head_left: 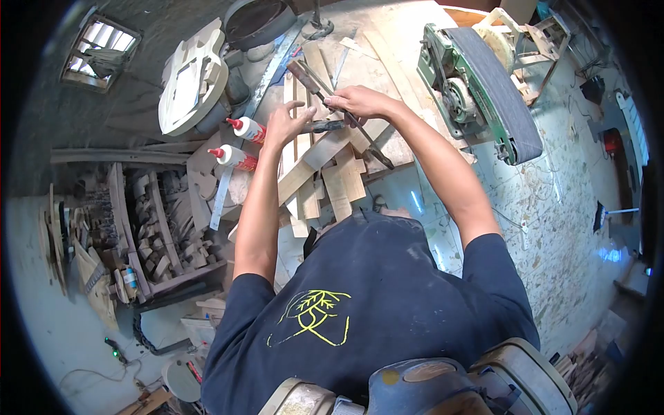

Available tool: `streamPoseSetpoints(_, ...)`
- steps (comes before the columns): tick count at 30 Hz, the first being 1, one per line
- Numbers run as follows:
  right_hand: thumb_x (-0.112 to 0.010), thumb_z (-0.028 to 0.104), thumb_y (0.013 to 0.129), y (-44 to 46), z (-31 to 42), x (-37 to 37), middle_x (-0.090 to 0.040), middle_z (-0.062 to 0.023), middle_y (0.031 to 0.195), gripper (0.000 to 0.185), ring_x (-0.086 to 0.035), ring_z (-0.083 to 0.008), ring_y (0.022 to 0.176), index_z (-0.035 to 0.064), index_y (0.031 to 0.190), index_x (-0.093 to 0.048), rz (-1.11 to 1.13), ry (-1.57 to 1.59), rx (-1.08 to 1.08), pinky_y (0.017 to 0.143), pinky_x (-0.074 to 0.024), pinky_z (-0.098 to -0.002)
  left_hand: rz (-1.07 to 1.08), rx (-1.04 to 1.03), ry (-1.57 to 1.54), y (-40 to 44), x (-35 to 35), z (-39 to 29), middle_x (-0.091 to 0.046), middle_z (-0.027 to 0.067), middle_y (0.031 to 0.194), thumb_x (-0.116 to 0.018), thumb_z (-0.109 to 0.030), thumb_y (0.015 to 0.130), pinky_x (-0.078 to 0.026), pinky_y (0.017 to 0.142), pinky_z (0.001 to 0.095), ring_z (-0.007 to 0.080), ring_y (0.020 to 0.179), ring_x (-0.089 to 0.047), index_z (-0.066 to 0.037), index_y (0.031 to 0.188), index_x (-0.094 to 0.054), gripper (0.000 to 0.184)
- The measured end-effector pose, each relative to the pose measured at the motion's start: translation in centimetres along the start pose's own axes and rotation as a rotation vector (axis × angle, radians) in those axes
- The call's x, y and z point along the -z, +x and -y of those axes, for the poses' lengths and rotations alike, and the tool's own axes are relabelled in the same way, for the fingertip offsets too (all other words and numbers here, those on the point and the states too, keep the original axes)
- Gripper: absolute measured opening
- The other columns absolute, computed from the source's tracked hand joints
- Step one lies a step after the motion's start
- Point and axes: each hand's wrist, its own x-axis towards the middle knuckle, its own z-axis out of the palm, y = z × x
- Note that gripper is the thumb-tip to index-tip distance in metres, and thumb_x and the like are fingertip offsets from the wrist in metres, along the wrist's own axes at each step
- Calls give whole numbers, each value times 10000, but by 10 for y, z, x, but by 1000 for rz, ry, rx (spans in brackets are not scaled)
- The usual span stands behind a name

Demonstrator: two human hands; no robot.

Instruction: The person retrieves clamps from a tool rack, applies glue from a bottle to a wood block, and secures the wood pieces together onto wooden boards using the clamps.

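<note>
Evidently, a green-framed belt sander with a grey belt [508, 97] is sitting at two o'clock, leaving elbow room. Pale, flat wooden strips [339, 185] are lying crisscrossed towards twelve. Over them, a long, dark metal clamp-like tool with a wooden handle [305, 77] is slanting; the right hand [361, 102] is gripping its bar, probably for balance. The left hand [282, 124] is hovering half-open alongside, contact unclear. Two white, red-capped bottles [237, 158] are sitting at ten.

The right hand [356, 104] holds a bar clamp [374, 148]. Left of the clamp are the left hand [285, 124] and 2 red-capped bottles [250, 130].
</note>
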Motion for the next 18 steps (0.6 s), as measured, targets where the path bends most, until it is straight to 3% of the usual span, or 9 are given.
streamPoseSetpoints(2,-473,511,1048,8,3,-1,-693,-117,846,528,-705,-194,709,30,1185,-643,-16,-37,4,586,-608,-344,-40,55,-59,-2,-8,26,-645,283,1293,-723,-586,849,-494,1016,447,350,1215,-640,1,1322,-636,759)
streamPoseSetpoints(5,-465,476,1051,12,8,1,-700,-126,861,498,-717,-205,720,36,1201,-644,8,-16,-53,585,-617,-359,-207,342,-822,-4,-39,72,-594,226,1359,-724,-629,849,-498,1000,455,317,1201,-625,5,1405,-534,864)
streamPoseSetpoints(6,-465,452,1053,12,10,1,-707,-124,914,477,-725,-203,742,40,1205,-650,26,-1,-85,596,-621,-358,-246,410,-953,-12,-47,74,-571,179,1351,-736,-645,843,-512,961,454,285,1164,-616,20,1440,-453,938)
streamPoseSetpoints(7,-464,445,1056,11,12,1,-708,-123,932,472,-725,-200,746,40,1209,-650,21,13,-81,596,-621,-358,-271,429,-1026,-18,-54,70,-551,211,1358,-751,-623,842,-510,960,439,284,1176,-607,42,1440,-439,946)
streamPoseSetpoints(10,-457,407,1072,8,13,-2,-707,-123,1013,439,-727,-184,765,44,1233,-643,4,60,-89,603,-620,-356,-378,449,-803,-7,-68,68,-534,255,1347,-741,-642,832,-479,998,423,327,1195,-580,67,1362,-511,915)
streamPoseSetpoints(14,-469,402,1066,0,21,-1,-708,-104,920,416,-726,-175,766,49,1208,-636,10,81,-109,595,-610,-345,-625,662,-484,-2,-73,47,-544,317,1339,-719,-710,778,-393,1088,456,379,1250,-544,107,1341,-526,1011)
streamPoseSetpoints(16,-498,413,1042,-6,23,-3,-702,-112,865,414,-740,-188,788,33,1136,-634,-1,118,-109,585,-610,-358,-493,664,-750,17,-93,72,-544,320,1338,-727,-699,773,-399,1082,457,376,1242,-549,97,1322,-542,985)
streamPoseSetpoints(18,-500,406,1046,-10,24,-3,-700,-100,855,406,-734,-183,771,33,1142,-631,2,100,-112,595,-599,-348,-492,538,-883,27,-107,85,-582,308,1288,-736,-636,799,-417,1064,444,371,1205,-575,89,1299,-558,898)
